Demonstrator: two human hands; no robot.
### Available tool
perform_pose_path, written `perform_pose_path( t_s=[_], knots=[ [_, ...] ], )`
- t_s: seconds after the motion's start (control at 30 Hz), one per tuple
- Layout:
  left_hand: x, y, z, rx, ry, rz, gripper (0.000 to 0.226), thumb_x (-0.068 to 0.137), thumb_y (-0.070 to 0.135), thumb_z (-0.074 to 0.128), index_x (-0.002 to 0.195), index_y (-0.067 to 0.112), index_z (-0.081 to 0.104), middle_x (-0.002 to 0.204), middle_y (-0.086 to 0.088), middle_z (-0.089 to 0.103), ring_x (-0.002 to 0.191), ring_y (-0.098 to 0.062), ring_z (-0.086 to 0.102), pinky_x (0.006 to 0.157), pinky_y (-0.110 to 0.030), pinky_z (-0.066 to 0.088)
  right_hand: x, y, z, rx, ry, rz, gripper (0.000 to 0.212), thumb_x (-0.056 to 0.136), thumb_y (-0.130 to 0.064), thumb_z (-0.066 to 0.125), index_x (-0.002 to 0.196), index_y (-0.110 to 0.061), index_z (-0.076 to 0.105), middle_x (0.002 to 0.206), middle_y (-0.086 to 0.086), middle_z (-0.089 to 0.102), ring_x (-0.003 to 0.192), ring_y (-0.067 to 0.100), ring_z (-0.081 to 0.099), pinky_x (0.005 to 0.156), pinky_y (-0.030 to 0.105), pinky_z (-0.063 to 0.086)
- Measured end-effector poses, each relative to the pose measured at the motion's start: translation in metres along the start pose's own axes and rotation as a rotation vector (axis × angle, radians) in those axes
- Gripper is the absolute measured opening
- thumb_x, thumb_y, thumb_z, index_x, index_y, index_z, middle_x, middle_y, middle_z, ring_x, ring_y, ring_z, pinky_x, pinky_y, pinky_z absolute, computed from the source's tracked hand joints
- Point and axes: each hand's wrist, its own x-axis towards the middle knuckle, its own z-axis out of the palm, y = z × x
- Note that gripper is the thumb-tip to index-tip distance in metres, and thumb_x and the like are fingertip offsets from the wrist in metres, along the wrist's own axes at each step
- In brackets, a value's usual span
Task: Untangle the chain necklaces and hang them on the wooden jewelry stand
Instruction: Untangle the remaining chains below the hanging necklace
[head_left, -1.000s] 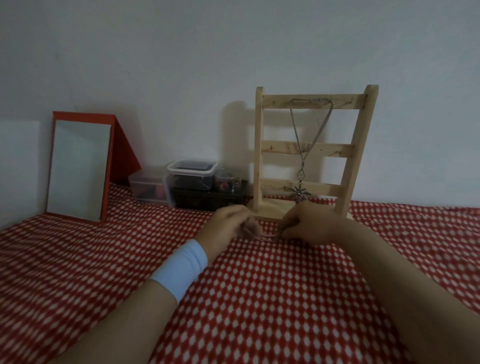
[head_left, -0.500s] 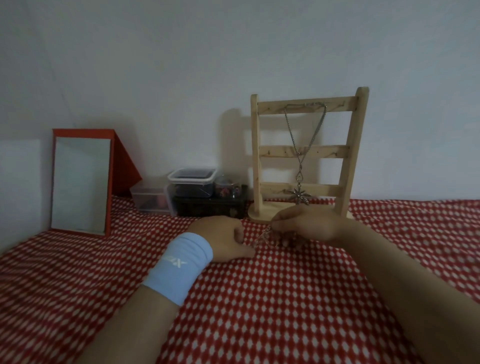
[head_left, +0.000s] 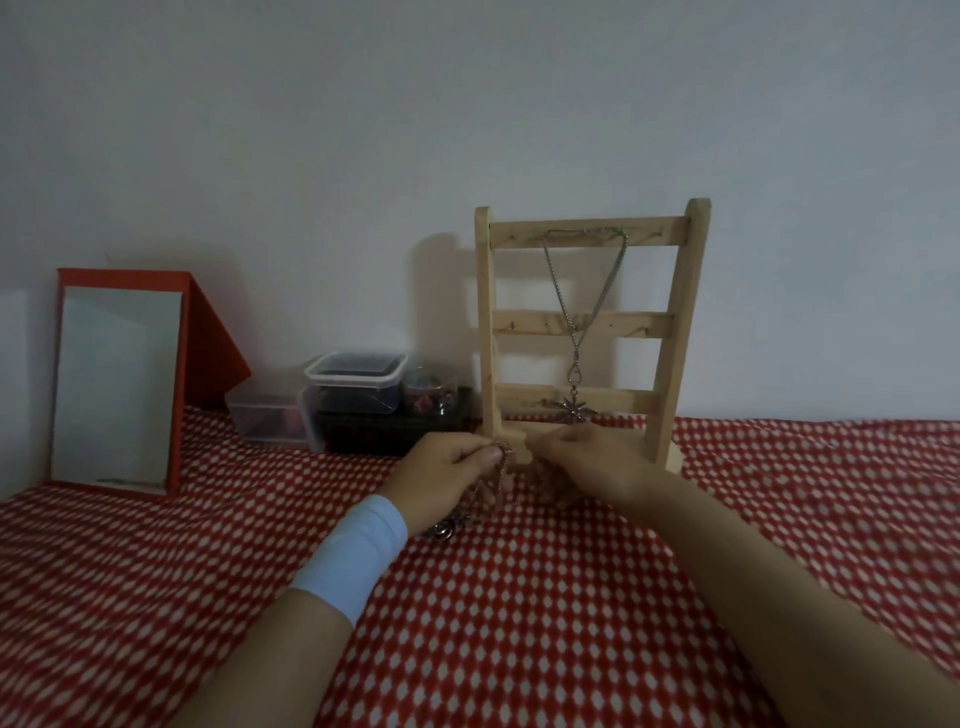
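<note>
Red cloth with white diamond spots (head_left: 519, 597) across the whole surface, pale bare wall behind. At the centre, left hand (head_left: 449, 478) above a pale blue wristband (head_left: 356, 556), grip narrow: thumb and fingertips pinched on a thin silver chain necklace (head_left: 497, 470) near its upper end. Right hand (head_left: 589, 462) just beside, fingers curled toward the same spot; blurred, so cannot tell whether its grip has a strand or merely hovers at it.

Held necklace low in front of the stand's base, between the two hands. Hanging from the pinch down and slightly left toward the person, long axis near upright. Lower end gathered in a small dark clump (head_left: 445, 530) by the left wrist; touching the cloth or just above it, impossible to say.

Judged light, limp, slippery and fine-linked: no stiffness to push with, only to pull, and likely to knot tighter under a hard tug. Best taken by a fingertip pinch close to the clasp or close to the snarl, teased apart sideways, weight left dangling to straighten the run.

Just behind, light wooden ladder-shaped jewelry stand (head_left: 485, 338), standing, three rails. One silver necklace with a star pendant (head_left: 574, 413) already hung from the top rail, pendant down at the lowest rail. Farther left, stacked clear plastic boxes (head_left: 356, 387) against the wall, then a red-framed mirror (head_left: 117, 384) leaning back.
</note>
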Motion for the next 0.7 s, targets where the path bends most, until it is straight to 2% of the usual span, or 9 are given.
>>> perform_pose_path(
  t_s=[0.07, 0.13, 0.23, 0.3, 0.37, 0.47, 0.57, 0.63, 0.7],
  knots=[
    [-0.001, -0.007, 0.006, -0.012, 0.002, 0.010, 0.028, 0.102, 0.019, 0.048, 0.095, 0.012, 0.074, 0.084, -0.003, 0.076, 0.074, -0.019, 0.072, 0.078, -0.027, 0.056, -0.002, -0.001, 0.001, -0.047, 0.020, -0.087, 0.017, 0.099, -0.032, 0.063, 0.103, -0.019, 0.073, 0.095, -0.003, 0.074, 0.077, 0.009, 0.069, 0.065, 0.020, 0.057],
    [-0.003, -0.011, 0.009, -0.018, -0.032, 0.020, 0.030, 0.102, 0.019, 0.047, 0.091, 0.011, 0.074, 0.084, -0.002, 0.076, 0.076, -0.016, 0.071, 0.080, -0.027, 0.055, -0.002, -0.001, 0.004, -0.012, -0.006, -0.164, 0.015, 0.097, -0.024, 0.066, 0.110, -0.028, 0.072, 0.106, -0.009, 0.073, 0.085, 0.004, 0.069, 0.071, 0.019, 0.055],
    [-0.003, -0.013, 0.007, -0.040, -0.062, 0.021, 0.030, 0.101, 0.020, 0.051, 0.087, 0.008, 0.076, 0.085, -0.001, 0.077, 0.082, -0.016, 0.072, 0.087, -0.031, 0.055, -0.002, -0.004, 0.007, 0.007, -0.030, -0.242, 0.015, 0.096, -0.022, 0.068, 0.107, -0.023, 0.078, 0.100, -0.007, 0.078, 0.089, 0.007, 0.073, 0.082, 0.020, 0.057],
    [-0.002, -0.013, 0.003, -0.081, -0.064, -0.002, 0.031, 0.100, 0.022, 0.052, 0.089, 0.006, 0.076, 0.086, -0.004, 0.077, 0.083, -0.019, 0.072, 0.088, -0.033, 0.055, -0.002, -0.006, 0.005, 0.015, -0.010, -0.257, 0.012, 0.094, -0.020, 0.070, 0.100, -0.017, 0.080, 0.089, -0.002, 0.079, 0.077, 0.012, 0.073, 0.074, 0.023, 0.060],
    [-0.001, -0.010, -0.002, -0.135, -0.099, -0.062, 0.031, 0.101, 0.023, 0.051, 0.093, 0.005, 0.075, 0.087, -0.010, 0.076, 0.081, -0.023, 0.072, 0.086, -0.036, 0.057, -0.003, -0.007, 0.002, 0.011, -0.010, -0.256, 0.010, 0.092, -0.017, 0.072, 0.096, -0.013, 0.080, 0.085, -0.002, 0.079, 0.070, 0.007, 0.070, 0.068, 0.019, 0.056],
    [0.007, 0.003, -0.010, -0.090, -0.240, -0.144, 0.031, 0.101, 0.025, 0.051, 0.098, 0.002, 0.073, 0.089, -0.013, 0.076, 0.078, -0.025, 0.072, 0.076, -0.032, 0.058, -0.002, -0.008, -0.001, -0.078, -0.029, -0.280, 0.009, 0.091, -0.017, 0.073, 0.096, -0.016, 0.081, 0.091, -0.009, 0.079, 0.084, 0.001, 0.072, 0.078, 0.014, 0.055],
    [0.019, 0.017, -0.017, 0.022, -0.339, -0.184, 0.033, 0.100, 0.028, 0.052, 0.098, 0.003, 0.073, 0.092, -0.014, 0.076, 0.081, -0.025, 0.072, 0.077, -0.033, 0.059, -0.002, -0.008, -0.003, -0.146, 0.011, -0.284, 0.007, 0.090, -0.019, 0.075, 0.093, -0.019, 0.081, 0.087, -0.012, 0.078, 0.082, -0.001, 0.072, 0.076, 0.012, 0.055],
    [0.026, 0.021, -0.017, 0.076, -0.340, -0.162, 0.030, 0.099, 0.030, 0.053, 0.093, 0.010, 0.075, 0.087, -0.008, 0.076, 0.080, -0.021, 0.072, 0.077, -0.031, 0.058, 0.000, -0.006, -0.005, -0.193, 0.078, -0.279, 0.006, 0.089, -0.021, 0.076, 0.087, -0.024, 0.081, 0.083, -0.014, 0.078, 0.079, -0.003, 0.071, 0.072, 0.012, 0.055],
    [0.031, 0.021, -0.010, 0.152, -0.272, -0.075, 0.029, 0.099, 0.032, 0.053, 0.080, 0.026, 0.075, 0.073, 0.009, 0.074, 0.071, -0.005, 0.069, 0.075, -0.026, 0.054, 0.001, -0.004, -0.006, -0.208, 0.146, -0.291, 0.010, 0.088, -0.021, 0.077, 0.083, -0.029, 0.080, 0.080, -0.015, 0.077, 0.077, -0.004, 0.070, 0.069, 0.012, 0.054]
  ],
)
